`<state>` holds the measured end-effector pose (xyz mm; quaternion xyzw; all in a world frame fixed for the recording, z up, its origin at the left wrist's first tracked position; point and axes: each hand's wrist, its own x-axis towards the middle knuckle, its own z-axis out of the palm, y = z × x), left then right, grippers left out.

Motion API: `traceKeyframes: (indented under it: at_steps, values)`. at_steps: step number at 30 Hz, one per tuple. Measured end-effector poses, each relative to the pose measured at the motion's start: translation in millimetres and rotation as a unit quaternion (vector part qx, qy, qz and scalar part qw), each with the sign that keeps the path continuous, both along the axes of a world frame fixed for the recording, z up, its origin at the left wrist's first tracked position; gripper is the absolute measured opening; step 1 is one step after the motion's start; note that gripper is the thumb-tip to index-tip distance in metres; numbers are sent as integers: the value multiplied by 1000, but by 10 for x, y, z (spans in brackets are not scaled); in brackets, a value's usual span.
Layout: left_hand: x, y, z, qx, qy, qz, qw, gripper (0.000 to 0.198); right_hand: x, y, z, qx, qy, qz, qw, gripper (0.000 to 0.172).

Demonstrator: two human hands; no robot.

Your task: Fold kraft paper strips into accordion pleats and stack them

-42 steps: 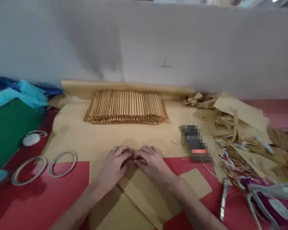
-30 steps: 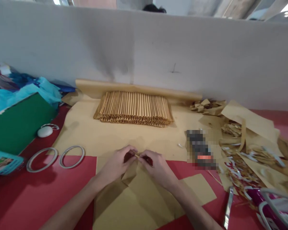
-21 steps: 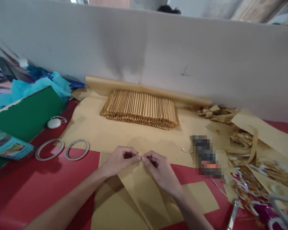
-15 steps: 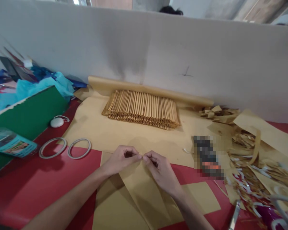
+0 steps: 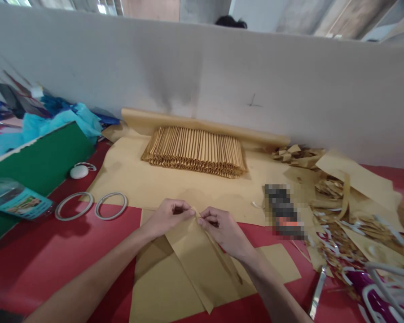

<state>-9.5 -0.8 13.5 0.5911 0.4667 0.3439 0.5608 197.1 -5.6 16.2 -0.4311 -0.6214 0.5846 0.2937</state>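
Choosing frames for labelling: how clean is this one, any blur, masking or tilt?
Head view: left hand, right hand and brown paper look sharp; head view, a pixelated patch masks one item; head view, the scrap pile at the right edge smears; head view, the partition top runs tilted.

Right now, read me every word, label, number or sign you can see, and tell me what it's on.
Nothing can be read.
Bottle label: printed, but too blurred to read.
Dark object: pixelated, unreadable.
Partition wall: one small pen mark, no letters.
Brown paper: no print.
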Motion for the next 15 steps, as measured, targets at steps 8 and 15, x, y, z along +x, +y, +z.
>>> traceKeyframes:
  at_steps: [8, 15]
  values:
    - [-16, 10, 51, 51, 30, -1, 998, 37, 19, 25, 3, -5, -11, 30, 999, 42]
    - [-32, 11, 49, 59, 42, 2, 997, 35, 74, 32, 31, 32, -66, 36, 997, 38]
